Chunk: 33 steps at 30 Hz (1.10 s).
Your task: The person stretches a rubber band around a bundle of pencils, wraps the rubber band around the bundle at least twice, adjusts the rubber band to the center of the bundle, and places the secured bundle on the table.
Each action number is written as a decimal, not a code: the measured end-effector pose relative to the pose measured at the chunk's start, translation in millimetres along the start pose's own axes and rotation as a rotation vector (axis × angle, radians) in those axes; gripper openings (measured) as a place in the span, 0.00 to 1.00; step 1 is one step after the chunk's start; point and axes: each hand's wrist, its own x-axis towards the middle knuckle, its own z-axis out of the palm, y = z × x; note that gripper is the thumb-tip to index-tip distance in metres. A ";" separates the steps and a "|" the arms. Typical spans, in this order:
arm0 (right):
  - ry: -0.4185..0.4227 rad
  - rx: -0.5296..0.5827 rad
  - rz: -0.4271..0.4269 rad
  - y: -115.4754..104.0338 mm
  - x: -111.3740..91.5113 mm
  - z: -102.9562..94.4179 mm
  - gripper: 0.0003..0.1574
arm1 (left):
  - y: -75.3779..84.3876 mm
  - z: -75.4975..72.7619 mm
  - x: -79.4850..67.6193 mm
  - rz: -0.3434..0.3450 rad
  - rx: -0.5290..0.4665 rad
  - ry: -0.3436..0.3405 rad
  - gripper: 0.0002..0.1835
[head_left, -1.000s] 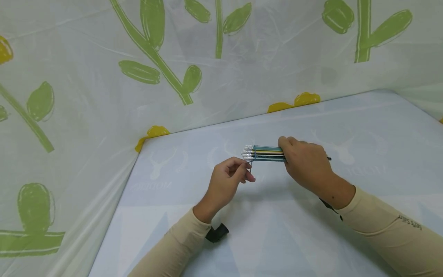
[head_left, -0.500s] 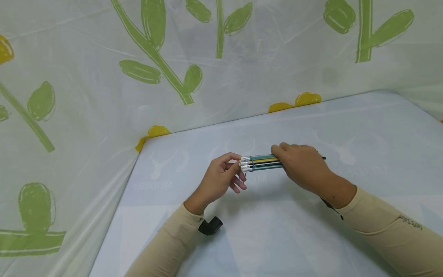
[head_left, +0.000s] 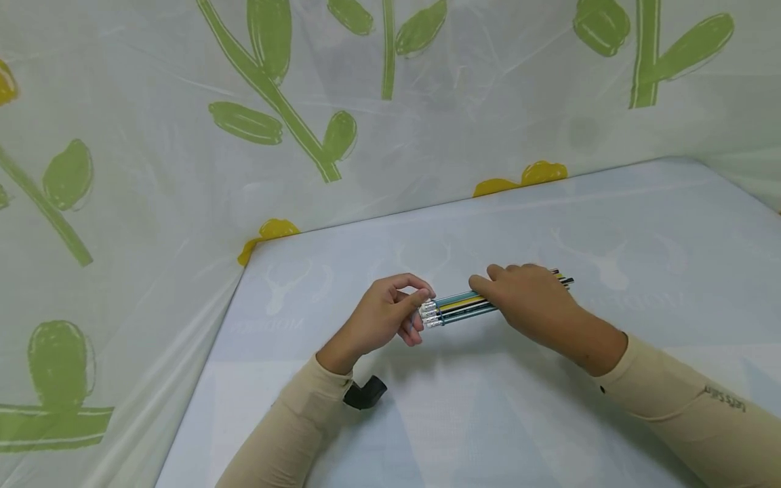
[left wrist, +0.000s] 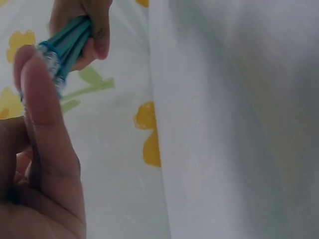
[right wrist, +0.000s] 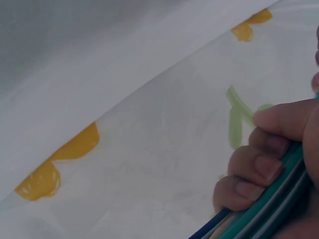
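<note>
My right hand (head_left: 531,298) wraps around a bundle of pencils (head_left: 460,305) in teal, yellow and black, held above the table. The bundle slants a little, its white erasers in silver ferrules facing left. A thin blue rubber band (left wrist: 59,52) circles it close to the erasers. At that end my left hand (head_left: 387,315) has its thumb and index finger pinched on the band, right beside the erasers; the pinched part is mostly hidden by the fingers. In the right wrist view the right hand's curled fingers (right wrist: 256,169) press along the pencils.
Below the hands is a table (head_left: 488,420) with a pale blue and white cover printed with deer heads. Behind and to the left hangs a pale curtain (head_left: 464,122) with green leaves and yellow flowers. A black wrist-worn device (head_left: 366,393) juts from the left cuff.
The bundle's eraser end has come down and slightly left, so the pencils now tilt. The left fingers moved from below the erasers, with the band stretched, to right at the eraser ends.
</note>
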 end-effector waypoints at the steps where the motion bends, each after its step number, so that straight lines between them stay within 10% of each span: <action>1: -0.007 -0.007 0.007 -1.2 -0.6 0.3 0.28 | 0.9 1.0 -0.5 -0.016 0.010 0.003 0.11; 14: -0.058 -0.058 0.130 -19.5 -7.1 3.8 0.27 | 10.4 22.2 -6.9 -0.044 0.252 0.190 0.07; 33: -0.017 0.035 0.240 -5.0 -1.7 5.4 0.21 | 9.3 22.4 -3.3 0.069 0.060 0.166 0.20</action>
